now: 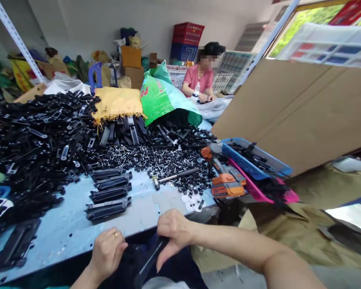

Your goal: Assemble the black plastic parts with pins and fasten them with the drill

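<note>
Both my hands are low at the near edge of the light blue table (69,224). My right hand (173,233) is closed on a long black plastic strip (150,259) that slants down toward my lap. My left hand (108,251), with a ring on one finger, is curled shut over dark material at the table edge; what it grips is hidden. Just beyond the hands lie several assembled black strips (108,194) in a row. A small hammer (174,176) rests on the table among small black parts.
A large heap of black plastic parts (39,136) covers the left and back of the table. An orange cordless drill (225,176) lies at the right edge beside blue and pink baskets (258,164). A green sack (162,98) and cardboard sheet (303,108) stand behind. Another person (200,78) sits far back.
</note>
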A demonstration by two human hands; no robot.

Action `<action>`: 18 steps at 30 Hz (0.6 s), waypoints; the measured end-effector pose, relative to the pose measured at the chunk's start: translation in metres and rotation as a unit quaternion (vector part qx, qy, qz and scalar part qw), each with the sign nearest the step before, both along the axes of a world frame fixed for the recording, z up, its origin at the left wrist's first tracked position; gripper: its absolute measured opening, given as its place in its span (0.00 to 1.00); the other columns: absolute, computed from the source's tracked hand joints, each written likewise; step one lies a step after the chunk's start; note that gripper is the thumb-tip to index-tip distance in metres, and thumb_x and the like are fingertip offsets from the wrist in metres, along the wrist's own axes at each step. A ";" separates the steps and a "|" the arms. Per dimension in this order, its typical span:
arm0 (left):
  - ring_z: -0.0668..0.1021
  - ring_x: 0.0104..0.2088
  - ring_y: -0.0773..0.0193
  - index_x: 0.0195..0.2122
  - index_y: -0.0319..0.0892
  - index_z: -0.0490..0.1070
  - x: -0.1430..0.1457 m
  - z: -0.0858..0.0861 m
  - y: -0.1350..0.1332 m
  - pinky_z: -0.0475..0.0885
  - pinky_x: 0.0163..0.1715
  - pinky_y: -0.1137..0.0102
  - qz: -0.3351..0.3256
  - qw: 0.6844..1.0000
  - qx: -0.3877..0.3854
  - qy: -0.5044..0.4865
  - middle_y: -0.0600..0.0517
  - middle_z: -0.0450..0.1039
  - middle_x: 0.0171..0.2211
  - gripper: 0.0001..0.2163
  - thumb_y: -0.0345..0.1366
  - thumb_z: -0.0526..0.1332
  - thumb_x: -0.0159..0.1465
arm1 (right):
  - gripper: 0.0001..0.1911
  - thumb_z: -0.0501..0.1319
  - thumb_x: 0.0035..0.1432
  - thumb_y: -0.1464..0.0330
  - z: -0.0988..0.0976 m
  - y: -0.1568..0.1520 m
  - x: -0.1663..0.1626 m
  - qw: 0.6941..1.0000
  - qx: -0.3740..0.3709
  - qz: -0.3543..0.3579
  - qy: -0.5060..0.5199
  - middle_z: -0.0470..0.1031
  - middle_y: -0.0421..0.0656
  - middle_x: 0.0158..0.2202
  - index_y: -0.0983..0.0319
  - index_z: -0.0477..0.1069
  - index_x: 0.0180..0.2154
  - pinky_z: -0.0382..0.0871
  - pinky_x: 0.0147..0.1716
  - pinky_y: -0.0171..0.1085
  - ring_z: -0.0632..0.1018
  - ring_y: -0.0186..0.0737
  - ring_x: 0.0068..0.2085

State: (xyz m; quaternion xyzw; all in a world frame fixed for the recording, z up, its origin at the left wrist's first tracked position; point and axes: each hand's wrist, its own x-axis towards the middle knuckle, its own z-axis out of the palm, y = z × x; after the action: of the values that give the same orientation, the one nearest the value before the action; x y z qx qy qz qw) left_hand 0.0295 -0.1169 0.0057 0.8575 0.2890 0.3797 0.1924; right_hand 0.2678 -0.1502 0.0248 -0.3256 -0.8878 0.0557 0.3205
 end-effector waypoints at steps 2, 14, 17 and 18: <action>0.66 0.14 0.60 0.17 0.51 0.67 -0.002 0.015 -0.017 0.59 0.13 0.63 -0.006 0.995 -0.075 -0.065 0.51 0.61 0.12 0.20 0.40 0.43 0.61 | 0.35 0.50 0.38 0.33 0.008 -0.009 -0.014 0.996 -0.055 0.048 0.055 0.52 0.33 0.11 0.60 0.53 0.15 0.48 0.16 0.32 0.58 0.27 0.15; 0.73 0.19 0.64 0.17 0.43 0.68 -0.026 0.033 0.006 0.66 0.22 0.70 0.063 0.975 -0.168 0.134 0.49 0.69 0.15 0.26 0.43 0.42 0.67 | 0.39 0.29 0.55 0.40 0.003 0.009 -0.036 0.973 -0.232 0.013 0.004 0.66 0.43 0.18 0.61 0.63 0.22 0.57 0.22 0.33 0.68 0.34 0.22; 0.76 0.21 0.57 0.19 0.39 0.72 -0.031 0.018 0.023 0.65 0.21 0.69 0.186 0.935 -0.085 0.289 0.45 0.71 0.17 0.27 0.48 0.44 0.66 | 0.35 0.38 0.57 0.42 0.016 0.022 -0.034 0.950 -0.220 -0.109 -0.193 0.69 0.46 0.22 0.63 0.67 0.26 0.56 0.25 0.34 0.70 0.36 0.24; 0.77 0.22 0.55 0.20 0.38 0.74 -0.030 0.015 0.025 0.65 0.21 0.68 0.207 0.920 -0.073 0.325 0.43 0.72 0.18 0.28 0.48 0.43 0.66 | 0.34 0.40 0.57 0.42 0.020 0.024 -0.036 0.936 -0.212 -0.134 -0.247 0.70 0.47 0.23 0.63 0.68 0.29 0.56 0.26 0.34 0.71 0.38 0.25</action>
State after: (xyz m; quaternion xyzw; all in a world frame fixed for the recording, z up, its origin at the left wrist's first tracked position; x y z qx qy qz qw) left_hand -0.0005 -0.0920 0.0211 0.8384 0.5335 0.0894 0.0669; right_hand 0.2317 -0.1265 0.0445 -0.5055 -0.8546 0.1172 0.0184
